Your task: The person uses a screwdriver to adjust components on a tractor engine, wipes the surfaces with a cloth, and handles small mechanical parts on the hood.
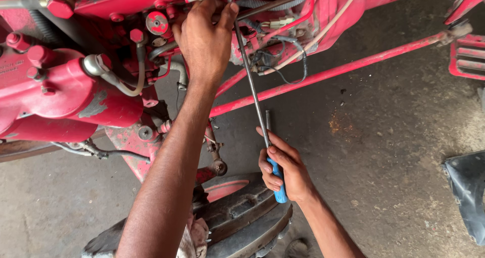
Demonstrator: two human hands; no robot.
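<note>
Blue-handled long steel screwdriver (255,101) is clamped in the right hand (283,169), fingers wrapped; left hand (204,38), fingers curled, steadies its tip at the red engine (76,96). Best keep the shaft straight.

Stained grey concrete floor (394,152), with a rusty orange patch right of centre. Stood upon by a red tractor (76,96) along the top and left. A worn black tyre (242,222) at bottom centre, rested there. A dark grey crumpled sheet (467,192) lay at the right edge.
</note>
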